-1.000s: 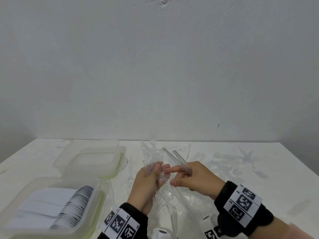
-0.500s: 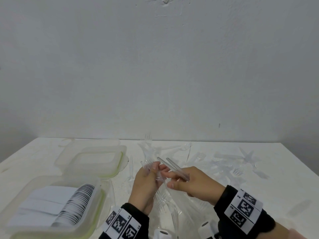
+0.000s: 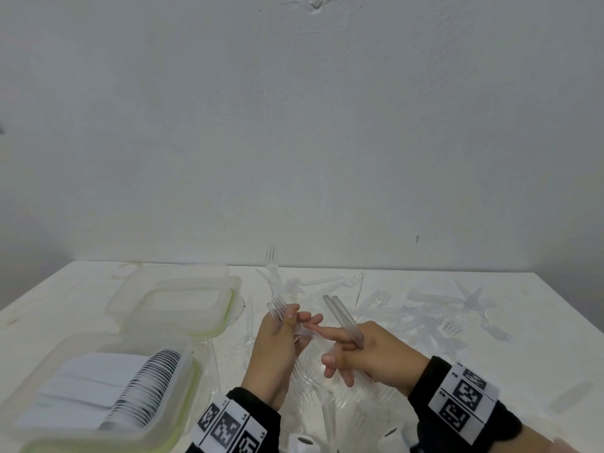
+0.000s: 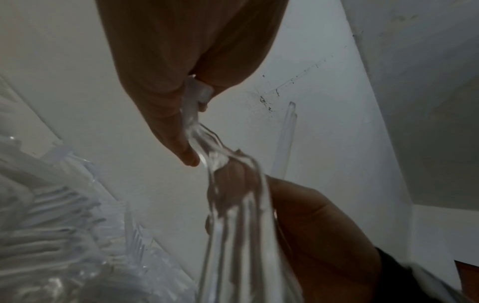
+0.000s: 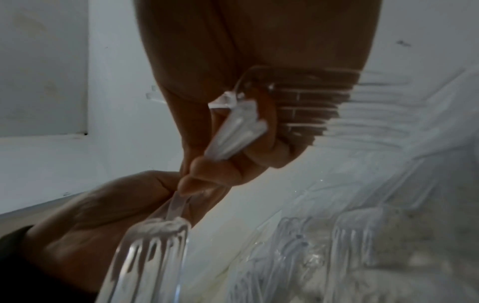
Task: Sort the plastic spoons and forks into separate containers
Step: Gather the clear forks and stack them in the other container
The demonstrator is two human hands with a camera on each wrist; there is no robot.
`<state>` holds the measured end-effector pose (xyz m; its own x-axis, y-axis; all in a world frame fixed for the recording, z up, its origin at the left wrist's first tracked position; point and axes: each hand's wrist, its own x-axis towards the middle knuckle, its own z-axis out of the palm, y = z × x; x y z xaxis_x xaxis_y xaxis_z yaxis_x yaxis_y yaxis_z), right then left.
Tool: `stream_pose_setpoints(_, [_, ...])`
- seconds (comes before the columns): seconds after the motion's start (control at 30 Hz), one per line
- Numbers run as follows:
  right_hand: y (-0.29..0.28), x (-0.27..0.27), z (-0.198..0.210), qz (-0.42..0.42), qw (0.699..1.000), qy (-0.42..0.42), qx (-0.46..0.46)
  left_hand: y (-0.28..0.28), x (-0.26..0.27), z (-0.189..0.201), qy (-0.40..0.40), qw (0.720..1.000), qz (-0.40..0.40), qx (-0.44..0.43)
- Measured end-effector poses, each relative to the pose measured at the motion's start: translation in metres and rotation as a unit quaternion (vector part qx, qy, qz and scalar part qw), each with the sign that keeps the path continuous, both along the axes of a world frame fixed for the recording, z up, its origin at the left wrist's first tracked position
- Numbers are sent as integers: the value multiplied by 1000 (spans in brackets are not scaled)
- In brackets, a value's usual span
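Spreading across the white table (image 3: 490, 371), loose forks (image 3: 451, 328) await sorting beside two tubs (image 3: 176, 305). Left hand (image 3: 277, 348) clamps a fork bundle (image 3: 279, 310); right hand (image 3: 369, 354) pinches two handles (image 3: 343, 317). Slick clear plastic could slip during the handover and scatter.

We see our left hand (image 3: 277, 348) raised above the table's near edge, palm turned rightward, thumb and fingers curled around clear forks (image 3: 279, 310). Our right hand (image 3: 369, 353) sits just beside it, index finger stretched toward the left fingers, the rest curled around two clear handles (image 3: 343, 318). Both wrists wear black cuffs with printed markers.
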<state>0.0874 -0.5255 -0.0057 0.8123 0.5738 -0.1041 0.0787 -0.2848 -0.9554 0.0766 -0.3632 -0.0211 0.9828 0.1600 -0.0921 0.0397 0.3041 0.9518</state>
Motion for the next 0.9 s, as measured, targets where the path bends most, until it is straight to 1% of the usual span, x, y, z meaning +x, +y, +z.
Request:
stream_pose_setpoints(0.1, [0, -1, 0, -1, 1000, 19, 16, -3, -3, 2, -6, 1000, -8, -3])
stream_pose_setpoints(0.2, [0, 0, -1, -7, 1000, 25, 18, -1, -2, 2, -12, 1000, 9, -9])
stream_pose_setpoints(0.27, [0, 5, -1, -51, 998, 38, 13, 2, 0, 3, -13, 999, 23, -20])
stream_pose_setpoints(0.33, [-2, 12, 0, -113, 990, 74, 37, 3, 2, 4, -12, 999, 32, -33])
stream_pose_setpoints(0.37, [-4, 15, -1, -129, 986, 87, 54, 4, 2, 5, -11, 999, 36, -40])
stream_pose_setpoints(0.43, [-9, 19, 1, -132, 983, 98, 79, 5, 2, 8, -12, 998, 42, -46])
stream_pose_setpoints(0.7, [-10, 23, 1, -132, 974, 130, 134, 5, 0, 7, -3, 996, 41, -76])
stream_pose_setpoints(0.9, [-4, 25, -2, -185, 949, 175, 183, 4, 0, 5, 3, 996, 27, -81])
